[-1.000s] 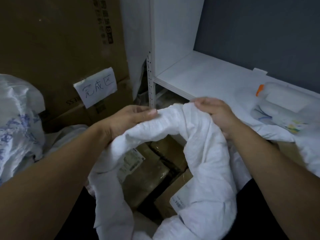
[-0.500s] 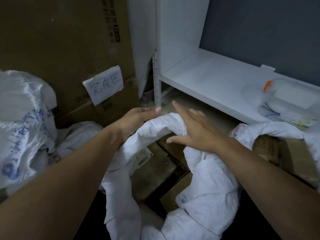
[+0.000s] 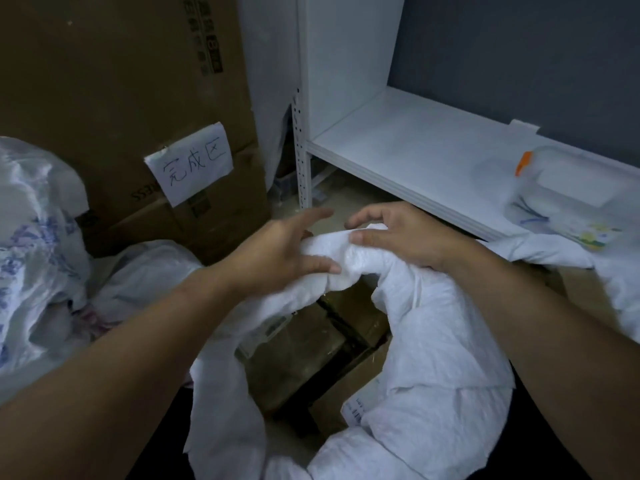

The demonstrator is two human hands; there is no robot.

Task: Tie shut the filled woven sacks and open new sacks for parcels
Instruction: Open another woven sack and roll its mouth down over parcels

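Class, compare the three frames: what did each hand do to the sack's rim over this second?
The right hand let go, moved left and now grips the sack rim beside the left hand, whose fingers have loosened and spread. Sack mouth stays open, parcels inside.

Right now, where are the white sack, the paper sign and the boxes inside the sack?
white sack (image 3: 436, 348): head view, on its rolled-down rim, right side.
paper sign (image 3: 189, 168): head view, middle of the sheet.
boxes (image 3: 298, 355): head view, top of a brown box inside the sack.
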